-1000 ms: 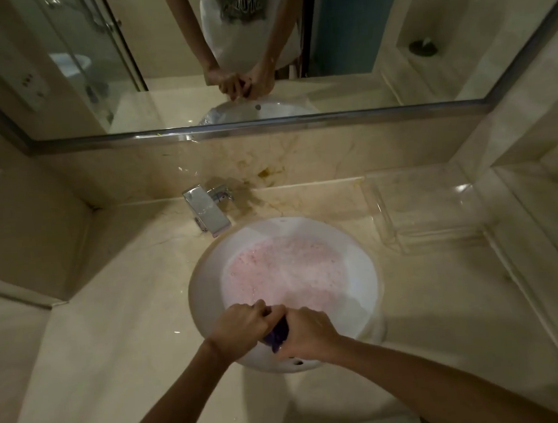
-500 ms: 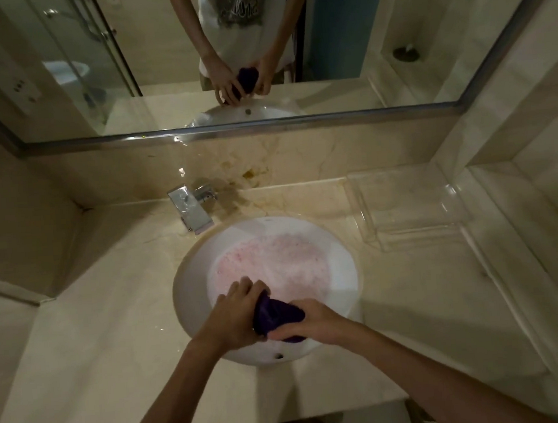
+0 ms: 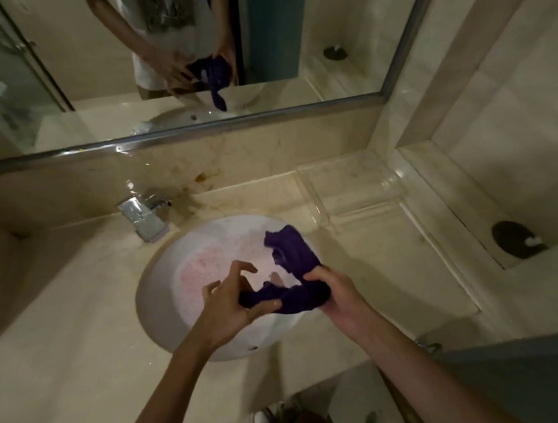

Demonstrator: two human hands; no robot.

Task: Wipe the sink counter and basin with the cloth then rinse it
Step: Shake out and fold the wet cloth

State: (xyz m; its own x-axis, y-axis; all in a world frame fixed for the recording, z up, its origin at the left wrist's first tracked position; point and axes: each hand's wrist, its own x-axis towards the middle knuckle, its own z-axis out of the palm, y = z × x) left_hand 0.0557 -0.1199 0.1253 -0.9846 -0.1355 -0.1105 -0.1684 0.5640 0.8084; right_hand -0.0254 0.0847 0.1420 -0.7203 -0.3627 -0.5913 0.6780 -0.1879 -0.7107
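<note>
A dark purple cloth (image 3: 295,269) hangs between both hands above the round white basin (image 3: 154,286), which holds pinkish foamy water. My right hand (image 3: 334,293) grips the cloth's right part, and a loose end of it sticks up past the basin's far rim. My left hand (image 3: 231,300) pinches the cloth's left end with thumb and lower fingers, the upper fingers spread and curled. The beige marble counter (image 3: 65,342) surrounds the basin.
A chrome faucet (image 3: 142,217) stands at the basin's back left. A clear plastic tray (image 3: 348,186) sits on the counter at the back right. The mirror (image 3: 62,61) runs along the back wall. A dark round object (image 3: 514,237) lies on the right ledge.
The hands, clenched together on the bunched cloth a second ago, have moved apart. The cloth has unfolded and now stretches between them, with one end loose above the basin.
</note>
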